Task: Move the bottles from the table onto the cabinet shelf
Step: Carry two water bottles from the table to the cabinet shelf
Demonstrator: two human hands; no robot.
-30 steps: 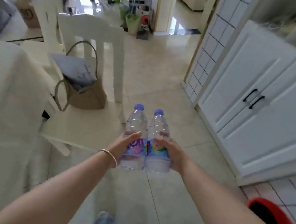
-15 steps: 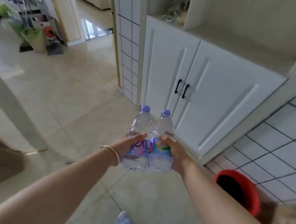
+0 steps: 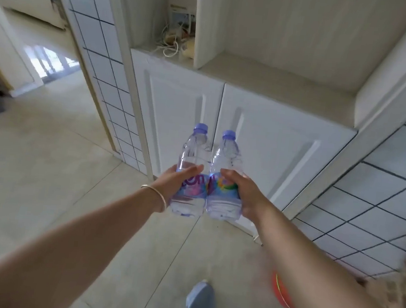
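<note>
- I have two bottles off the table and in the air, one in each hand; neither is on the shelf (image 3: 275, 80) yet, so the placing is all still to do.
- My left hand (image 3: 176, 178) grips the left bottle (image 3: 191, 175) round its label, thumb across the front.
- My right hand (image 3: 239, 189) grips the right bottle (image 3: 225, 181) the same way.
- The bottles are upright, pressed side by side, in front of the cabinet doors (image 3: 248, 143) and below the shelf.
- I judge that a lift up and forward onto the wide bare shelf is what's left.
- Both bottles are clear plastic with purple caps and bright labels; they look part full of water.
- I can't see the table, so I can't tell whether more bottles wait there.
</note>
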